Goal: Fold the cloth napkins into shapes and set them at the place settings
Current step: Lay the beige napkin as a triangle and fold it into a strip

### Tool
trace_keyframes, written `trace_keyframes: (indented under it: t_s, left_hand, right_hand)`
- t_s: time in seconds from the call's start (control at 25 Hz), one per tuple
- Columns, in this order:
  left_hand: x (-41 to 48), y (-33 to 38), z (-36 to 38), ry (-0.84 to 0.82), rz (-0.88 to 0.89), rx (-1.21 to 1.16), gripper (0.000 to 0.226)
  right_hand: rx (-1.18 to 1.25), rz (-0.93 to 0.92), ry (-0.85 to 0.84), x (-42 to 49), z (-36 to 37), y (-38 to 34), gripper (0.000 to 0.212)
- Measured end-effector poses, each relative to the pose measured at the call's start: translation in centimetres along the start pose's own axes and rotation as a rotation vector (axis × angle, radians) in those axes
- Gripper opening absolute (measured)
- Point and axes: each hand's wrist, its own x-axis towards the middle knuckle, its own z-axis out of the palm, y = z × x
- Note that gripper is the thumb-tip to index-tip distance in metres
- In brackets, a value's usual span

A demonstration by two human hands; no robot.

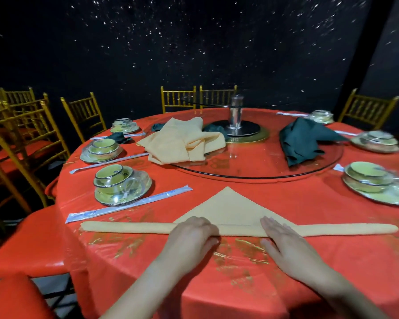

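Head view. You had one peach napkin (pixel 228 210) at the near edge of the round table (pixel 332 261), its near side rolled into a long tube running left to right, a triangle tip pointing toward the table's centre. A loose heap of more peach napkins (pixel 182 141) lay on the left rim of the glass turntable (pixel 251 171); could not count them. Dark green napkins (pixel 306 139) heaped on the turntable's right side, one more green napkin (pixel 119 137) near the left edge settings, and green bits showed behind the peach heap.

Six place settings were visible: three on the left edge, nearest one (pixel 121 185), and three on the right edge, nearest one (pixel 376 183). Each was a wrapped stack of bowls on a plate. Wrapped chopsticks (pixel 129 204) lay just beside the near left setting, close to the roll's left end. A metal post (pixel 236 111) stood at the turntable's centre. Gold chairs (pixel 83 113) ringed the far and left sides.

Your left hand (pixel 194 231) lay curled over the roll, fingers pressing it, not gripping. Your right hand (pixel 283 238) lay flat, fingers spread, on the roll just right of centre. Both hands were touching the napkin, bare roll between them.
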Motion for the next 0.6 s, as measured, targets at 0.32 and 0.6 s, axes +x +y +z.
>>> trace_keyframes:
  t_s: [0.32,0.6]
  left_hand:
    - [3.0,-0.7,0.1,0.07,-0.221,-0.048,0.016]
    - [3.5,-2.1,1.6,0.089,-0.238,-0.105,0.02]
  right_hand:
    - [0.212,-0.027,0.221,5.1,-1.9,-2.1,0.013]
    - [0.321,0.075,0.199,6.4,-1.5,-0.8,0.005]
